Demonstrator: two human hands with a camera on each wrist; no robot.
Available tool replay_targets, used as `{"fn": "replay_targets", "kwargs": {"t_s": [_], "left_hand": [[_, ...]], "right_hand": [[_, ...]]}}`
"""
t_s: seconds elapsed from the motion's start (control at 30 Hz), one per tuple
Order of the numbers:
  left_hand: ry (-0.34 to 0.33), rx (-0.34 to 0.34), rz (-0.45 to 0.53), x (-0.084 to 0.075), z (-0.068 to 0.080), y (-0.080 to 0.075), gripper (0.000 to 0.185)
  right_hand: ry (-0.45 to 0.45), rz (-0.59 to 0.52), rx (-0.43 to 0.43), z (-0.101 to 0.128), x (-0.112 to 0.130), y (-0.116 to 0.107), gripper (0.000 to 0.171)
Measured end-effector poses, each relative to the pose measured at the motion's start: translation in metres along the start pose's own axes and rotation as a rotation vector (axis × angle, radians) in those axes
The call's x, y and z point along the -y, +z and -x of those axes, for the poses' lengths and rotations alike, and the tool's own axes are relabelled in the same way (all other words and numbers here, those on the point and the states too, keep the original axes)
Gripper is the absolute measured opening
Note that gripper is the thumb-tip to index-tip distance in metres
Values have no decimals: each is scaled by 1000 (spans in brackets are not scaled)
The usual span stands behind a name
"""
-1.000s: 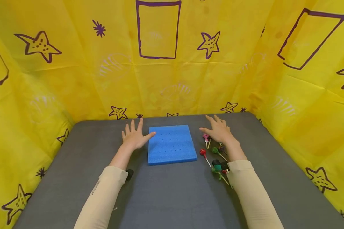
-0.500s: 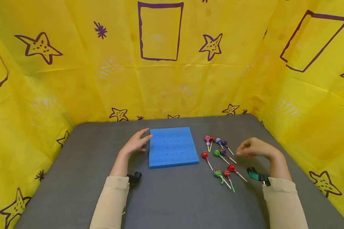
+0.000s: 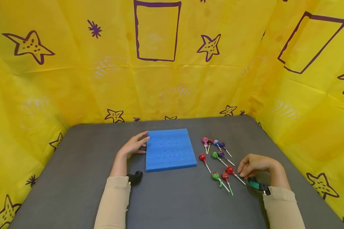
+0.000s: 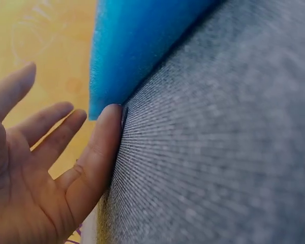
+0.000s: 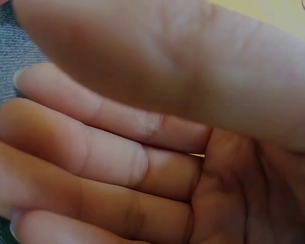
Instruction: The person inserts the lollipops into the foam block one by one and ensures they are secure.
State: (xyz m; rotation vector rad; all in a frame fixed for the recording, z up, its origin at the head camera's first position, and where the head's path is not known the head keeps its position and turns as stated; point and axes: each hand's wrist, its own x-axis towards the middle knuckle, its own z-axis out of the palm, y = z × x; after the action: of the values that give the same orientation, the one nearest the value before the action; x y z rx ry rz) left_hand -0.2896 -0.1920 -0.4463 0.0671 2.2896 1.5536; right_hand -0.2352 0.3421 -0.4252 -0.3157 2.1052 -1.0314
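Note:
A flat blue foam block (image 3: 170, 151) with rows of small holes lies on the grey table. My left hand (image 3: 132, 146) is at its left edge with relaxed fingers; in the left wrist view, the thumb of the hand (image 4: 46, 178) meets the corner of the foam (image 4: 132, 46). To the right of the block lie several wrapped lollipops. My right hand (image 3: 255, 164) is low over the table beside the stick of a red lollipop (image 3: 230, 170). The right wrist view shows loosely bent fingers (image 5: 112, 152) with nothing between them and the thumb.
Other lollipops lie loose nearby: a green one (image 3: 215, 175), a second red one (image 3: 225, 176), another red one (image 3: 202, 157), a purple one (image 3: 221, 154) and a pink one (image 3: 204, 139). A yellow patterned cloth (image 3: 160, 86) walls the table's back and sides.
From spread above the table, both hands have come down. The left has settled at the foam's edge. The right went outward past the lollipops, then lower toward the red one's stick.

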Motion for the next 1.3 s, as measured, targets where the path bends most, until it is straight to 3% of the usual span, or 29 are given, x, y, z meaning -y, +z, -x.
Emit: {"fn": "replay_targets", "kwargs": {"t_s": [0.23, 0.43, 0.9, 1.3], "left_hand": [[49, 38, -20, 9, 0, 0, 69], [85, 29, -35, 13, 0, 2, 80], [80, 6, -35, 10, -3, 3, 79], [86, 11, -18, 13, -5, 1, 80]], "right_hand": [[12, 8, 13, -3, 0, 6, 26], [42, 56, -15, -4, 4, 12, 24], [81, 131, -26, -6, 18, 21, 19], [55, 150, -32, -11, 17, 21, 12]]}}
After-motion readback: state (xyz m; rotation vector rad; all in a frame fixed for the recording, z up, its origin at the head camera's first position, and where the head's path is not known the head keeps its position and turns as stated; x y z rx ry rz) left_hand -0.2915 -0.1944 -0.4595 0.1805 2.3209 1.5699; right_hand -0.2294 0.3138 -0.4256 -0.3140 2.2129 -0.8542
